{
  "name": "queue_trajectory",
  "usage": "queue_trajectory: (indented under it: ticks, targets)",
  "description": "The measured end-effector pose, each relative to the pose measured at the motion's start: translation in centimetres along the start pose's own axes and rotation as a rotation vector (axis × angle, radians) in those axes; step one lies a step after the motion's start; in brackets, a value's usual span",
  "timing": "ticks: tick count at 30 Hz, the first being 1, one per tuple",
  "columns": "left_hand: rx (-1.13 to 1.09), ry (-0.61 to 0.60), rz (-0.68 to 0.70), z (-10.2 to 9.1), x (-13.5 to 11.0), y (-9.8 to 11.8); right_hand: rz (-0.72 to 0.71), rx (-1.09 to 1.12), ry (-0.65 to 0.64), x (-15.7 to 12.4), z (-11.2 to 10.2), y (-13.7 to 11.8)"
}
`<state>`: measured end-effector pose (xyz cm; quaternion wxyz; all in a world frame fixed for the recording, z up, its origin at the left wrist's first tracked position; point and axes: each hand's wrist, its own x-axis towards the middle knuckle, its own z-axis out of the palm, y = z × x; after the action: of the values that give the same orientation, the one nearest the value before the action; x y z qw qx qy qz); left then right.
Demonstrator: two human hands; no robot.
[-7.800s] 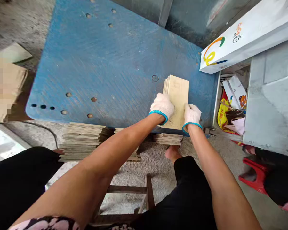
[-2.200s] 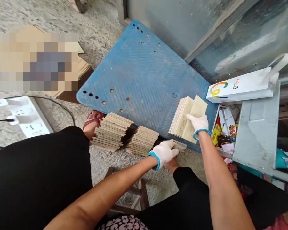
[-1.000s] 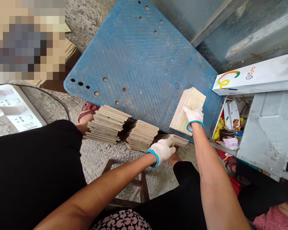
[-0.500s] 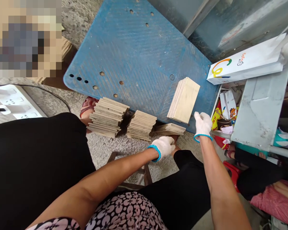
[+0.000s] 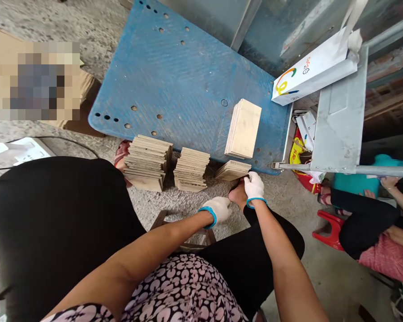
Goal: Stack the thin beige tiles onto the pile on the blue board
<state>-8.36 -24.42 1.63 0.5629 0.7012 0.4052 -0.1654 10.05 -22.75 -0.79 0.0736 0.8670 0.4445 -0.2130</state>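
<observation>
Now | right hand [image 5: 254, 187] has let go of the board stack [image 5: 243, 128], left lying on the blue platform [image 5: 188, 76] | it has dropped to 6 o'clock, fingers touching the low floor pile [image 5: 233, 170], grip unclear | left hand [image 5: 218, 208] at its 8 o'clock, slack, empty.

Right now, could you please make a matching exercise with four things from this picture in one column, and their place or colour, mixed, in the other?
Column A
1 neat wood stack
2 low wood stack
3 paper bag
4 stool

Column B
a red, on the floor at right
b on the blue board
c on the floor, nearest the right hand
d white, against the grey metal box

Pairs: 1-b, 2-c, 3-d, 4-a
</observation>
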Motion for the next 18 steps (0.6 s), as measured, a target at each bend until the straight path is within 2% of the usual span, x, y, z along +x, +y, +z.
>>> queue_trajectory:
  ticks: [7,14,18]
  targets:
    - [0.06,-0.017,-0.044,0.9,0.4,-1.7,0.023,-0.006,-0.011,1.4,0.5,-0.5]
    - [0.057,-0.026,-0.106,1.0,1.0,-4.0,0.047,-0.048,-0.027,1.4,0.8,-0.2]
    - [0.072,-0.029,-0.137,1.1,1.0,-5.2,0.019,-0.162,-0.122,1.0,0.8,0.3]
